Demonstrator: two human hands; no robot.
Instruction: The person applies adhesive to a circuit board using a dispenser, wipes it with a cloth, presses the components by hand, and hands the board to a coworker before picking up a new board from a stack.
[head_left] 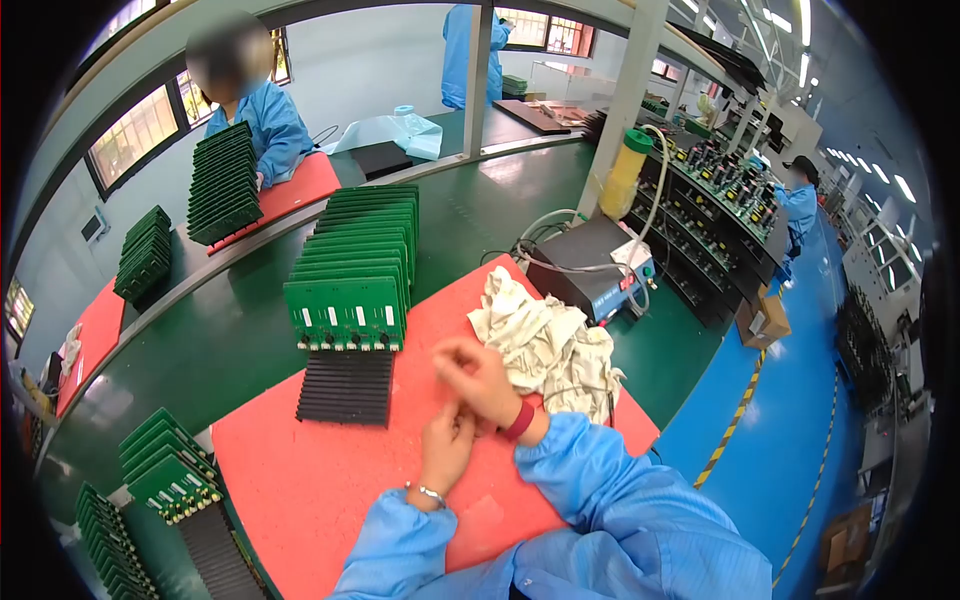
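Over the red mat (300, 470), my right hand (482, 382) is raised with its fingers loosely bent and apart from the thumb. Nothing shows in it, though its fingertips are slightly blurred. Just below, my left hand (447, 442) has its fingers pinched together close to the heel of the right hand; whatever they hold is hidden. A dark red band (518, 421) circles my right wrist. To the left stands a row of green circuit boards (347, 312), upright in a black slotted rack (345, 388). Crumpled cream cloths (545, 335) lie beyond my right hand.
A black control box (585, 262) with cables stands behind the cloths, beside a yellow bottle (625, 172). More racked boards (172, 465) are at lower left. Across the metal rail, a person in blue (275, 125) sits behind racked boards (222, 185). Shelves of components (720, 190) stand at right.
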